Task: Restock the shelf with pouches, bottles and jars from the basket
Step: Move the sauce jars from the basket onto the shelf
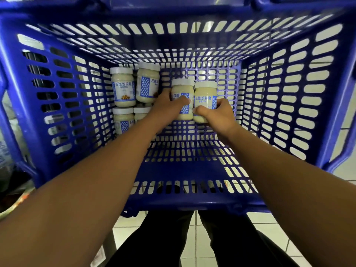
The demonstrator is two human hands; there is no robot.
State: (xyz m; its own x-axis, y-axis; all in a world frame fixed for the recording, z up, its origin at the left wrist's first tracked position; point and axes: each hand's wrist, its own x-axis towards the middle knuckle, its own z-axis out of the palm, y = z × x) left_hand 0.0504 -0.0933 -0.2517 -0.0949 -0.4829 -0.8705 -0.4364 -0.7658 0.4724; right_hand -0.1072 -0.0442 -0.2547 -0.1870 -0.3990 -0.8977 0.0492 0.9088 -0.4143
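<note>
Two hands reach into the blue slotted plastic basket [289,93]. Left hand [165,106] wraps fingers and thumb round the left jar [183,89], white-lidded, blue-labelled, full of cream sauce. Right hand [217,114] grips the matching right jar [205,93], touching it mid-basket. Four spare jars [123,86] sit by the left wall.

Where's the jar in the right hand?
In the head view, inside the blue basket: the right hand grips the right jar beside the left jar in the left hand.
</note>
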